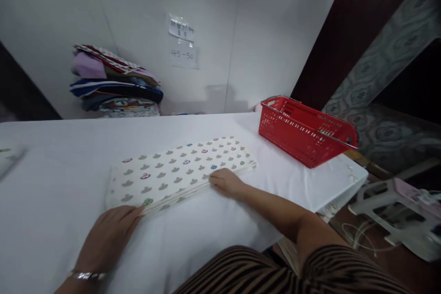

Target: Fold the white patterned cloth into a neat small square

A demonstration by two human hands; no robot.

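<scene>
Now, our folded cloth: we have a white folded cloth (186, 167) lying flat on the white-covered table (69, 147), in front of us, its long side slanting up toward the right; grey mushroom-like shapes repeat across it, with a few in red, blue and green.
Near edge: we see several layers stacked along the side closest to us.
Left hand: our left hand (113, 227) lies at the near left corner, fingertips on the cloth; we cannot tell whether it pinches the layers.
Bracelet: we see a silvery bracelet (87, 276) around our left wrist.
Right hand: our right hand (227, 183) rests farther along the same edge, fingers curled against the layers; how firmly they grasp, we cannot tell.
Red basket: to the right of our cloth, well apart from it, a red basket (285, 133) stands upright on the table, near its right end.
Fabric pile: beyond the far left edge we see a pile of fabrics (117, 85) against the pale wall (275, 32).
Paper signs: two sheets hang there, the lower sheet (184, 56) reading "45-50".
Stool: a white stool (389, 206) stands at our lower right.
</scene>
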